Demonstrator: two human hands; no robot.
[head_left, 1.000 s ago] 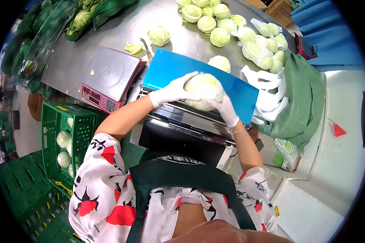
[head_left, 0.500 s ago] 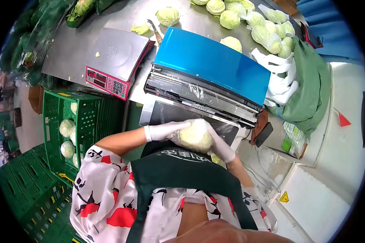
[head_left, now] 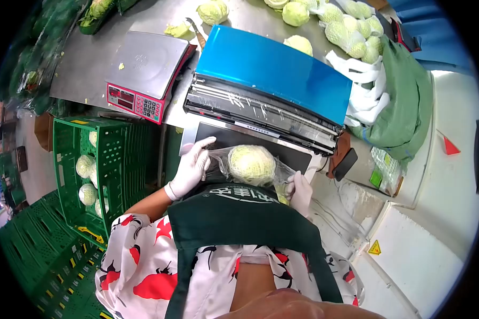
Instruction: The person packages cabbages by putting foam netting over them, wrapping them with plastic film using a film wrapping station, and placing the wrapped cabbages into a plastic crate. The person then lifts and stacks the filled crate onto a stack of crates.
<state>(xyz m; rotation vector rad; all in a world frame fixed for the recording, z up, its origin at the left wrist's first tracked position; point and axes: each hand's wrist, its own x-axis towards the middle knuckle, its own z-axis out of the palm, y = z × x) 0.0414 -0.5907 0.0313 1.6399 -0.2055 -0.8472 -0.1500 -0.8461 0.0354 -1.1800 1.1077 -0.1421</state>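
The left grip [head_left: 193,166] is pinched on one edge of the clear film [head_left: 220,156], and the right grip [head_left: 299,190] is clamped on the opposite side, so the two stand apart with the sheet between them. The cabbage [head_left: 253,164] lies on the film midway between both grips, close in front of the apron [head_left: 242,220]; what bears its weight underneath is hidden. Good handling here probably means an even pull from each side, edges held by the fingertips, and the head kept centred so neither flap runs short. Too hard a tug could tear so thin a sheet. Just ahead of the grips is the dark plate [head_left: 290,153], and beyond it the blue-covered film dispenser [head_left: 277,64]. Farther out, ahead of the left grip, the scale [head_left: 146,61] sits on the table [head_left: 77,74]; a green crate [head_left: 130,149] stands to its left.
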